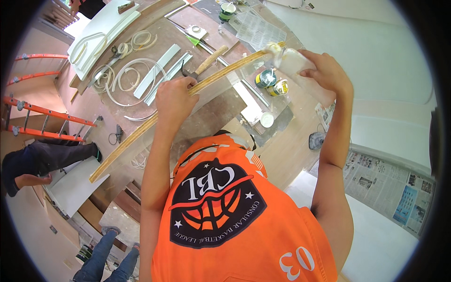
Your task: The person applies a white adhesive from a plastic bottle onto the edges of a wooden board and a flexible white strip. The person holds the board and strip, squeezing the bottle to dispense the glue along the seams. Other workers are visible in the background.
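Board (225, 72) slants edge-up beyond the orange shirt (286, 221), left hand (174, 99) fingers curled over its edge — seemingly to steady it — while right hand (331, 75) fingers pinch a white tool (293, 61) by its far end, apparently angled for reach.

I take this for a workshop or a room being fitted out — I can't tell which from here. I see an orange ladder (42, 133) on the left, a hammer (209, 62) beside white strips (156, 71) on the far side, smeared open cans (266, 78) to their right — and newspaper (376, 181) spread on the right.
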The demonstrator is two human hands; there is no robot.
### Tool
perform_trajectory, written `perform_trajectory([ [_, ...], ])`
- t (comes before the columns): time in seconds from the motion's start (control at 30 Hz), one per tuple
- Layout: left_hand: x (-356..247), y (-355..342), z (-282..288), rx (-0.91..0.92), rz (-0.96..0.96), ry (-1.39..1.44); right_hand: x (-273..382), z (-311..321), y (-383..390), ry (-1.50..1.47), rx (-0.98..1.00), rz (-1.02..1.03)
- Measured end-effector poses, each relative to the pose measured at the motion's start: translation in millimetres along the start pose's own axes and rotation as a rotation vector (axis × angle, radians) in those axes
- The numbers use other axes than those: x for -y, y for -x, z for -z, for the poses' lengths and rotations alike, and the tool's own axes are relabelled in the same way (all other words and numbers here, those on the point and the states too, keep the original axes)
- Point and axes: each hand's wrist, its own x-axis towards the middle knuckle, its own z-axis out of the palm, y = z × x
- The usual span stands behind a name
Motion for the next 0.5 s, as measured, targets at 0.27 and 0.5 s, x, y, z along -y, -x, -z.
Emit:
perform_trajectory([
  [0.27, 1, 1, -1, -0.016, -0.022, -0.041, -20, 0, -9, 0.028, -0.008, -0.071],
  [0.5, 1, -1, 0, -0.023, -0.029, -0.033, -11, -1, -3, -0.010, 0.015, -0.010],
])
